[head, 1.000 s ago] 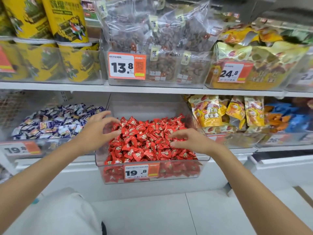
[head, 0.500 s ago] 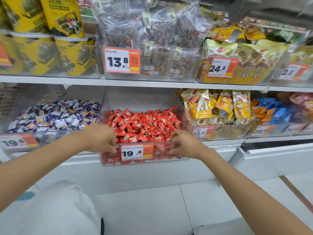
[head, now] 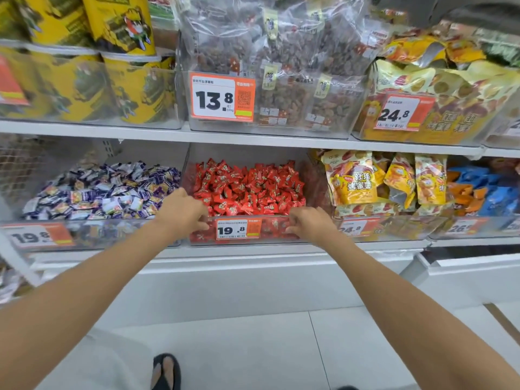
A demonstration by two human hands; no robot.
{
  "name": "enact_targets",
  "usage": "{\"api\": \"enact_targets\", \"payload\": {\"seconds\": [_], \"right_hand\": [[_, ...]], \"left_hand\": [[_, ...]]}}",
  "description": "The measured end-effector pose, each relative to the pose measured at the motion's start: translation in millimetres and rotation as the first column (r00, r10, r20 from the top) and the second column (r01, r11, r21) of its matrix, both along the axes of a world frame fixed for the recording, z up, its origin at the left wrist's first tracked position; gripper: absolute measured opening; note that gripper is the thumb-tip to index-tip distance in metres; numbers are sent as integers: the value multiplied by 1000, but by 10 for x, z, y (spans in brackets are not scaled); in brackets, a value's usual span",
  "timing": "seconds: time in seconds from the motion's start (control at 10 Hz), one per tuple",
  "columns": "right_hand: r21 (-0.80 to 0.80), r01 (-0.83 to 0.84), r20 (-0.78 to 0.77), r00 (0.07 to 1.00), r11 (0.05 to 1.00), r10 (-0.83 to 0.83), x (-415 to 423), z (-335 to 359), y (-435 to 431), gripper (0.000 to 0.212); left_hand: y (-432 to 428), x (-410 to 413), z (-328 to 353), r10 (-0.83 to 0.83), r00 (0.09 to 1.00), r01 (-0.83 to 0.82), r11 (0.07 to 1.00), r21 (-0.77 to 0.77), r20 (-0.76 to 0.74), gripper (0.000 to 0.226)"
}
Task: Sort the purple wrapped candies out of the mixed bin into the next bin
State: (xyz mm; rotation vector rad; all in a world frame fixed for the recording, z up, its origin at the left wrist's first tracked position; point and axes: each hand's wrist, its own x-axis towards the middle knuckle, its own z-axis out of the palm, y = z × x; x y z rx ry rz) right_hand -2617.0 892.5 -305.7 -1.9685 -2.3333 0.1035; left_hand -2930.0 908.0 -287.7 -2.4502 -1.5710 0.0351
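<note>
- At the front wall of the red candy bin (head: 247, 154), the left hand (head: 183, 213) has its grip curled over the rim, on the left of the price tag (head: 231, 229).
- The right hand (head: 308, 223) has its grip curled on the same rim, on the right of the tag. Its fingers (head: 291, 225) are bent in tight against the clear wall.
- Both arms reach out from the bottom corners to the bin.
- The bin is heaped with red candies (head: 250, 190). I can see no purple one among them from here.
- The purple candies (head: 107, 190) lie in a pile in the left bin (head: 112, 235), just beside the red one. Their wrappers are purple and white.
- Yellow bags (head: 351, 178) stand in the bin on the right side.
- All three bins sit on the low shelf (head: 253, 249).
- A top shelf (head: 168, 133) above holds yellow tubs and clear bags of brown snacks.
- Below is the pale floor (head: 253, 347), with one foot (head: 166, 370) in a dark sandal.
</note>
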Motion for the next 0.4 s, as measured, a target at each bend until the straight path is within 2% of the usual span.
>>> {"api": "enact_targets", "payload": {"seconds": [0.1, 0.2, 0.3, 0.4], "right_hand": [[106, -47, 55, 998, 993, 41, 39, -164, -23, 27], [98, -26, 51, 998, 995, 21, 25, -177, -30, 26], [89, 11, 27, 1000, 996, -14, -22, -102, -56, 27], [242, 38, -135, 991, 970, -5, -208, -20, -126, 46]], "left_hand": [[-27, -74, -200, -16, 998, 13, 999, 42, 58, 29], [-68, -73, -197, -37, 998, 37, 999, 5, 58, 26], [-137, -65, -139, -57, 982, 58, 998, -3, 181, 26], [-266, -109, -48, -15, 913, -40, 991, 126, 408, 34]]}}
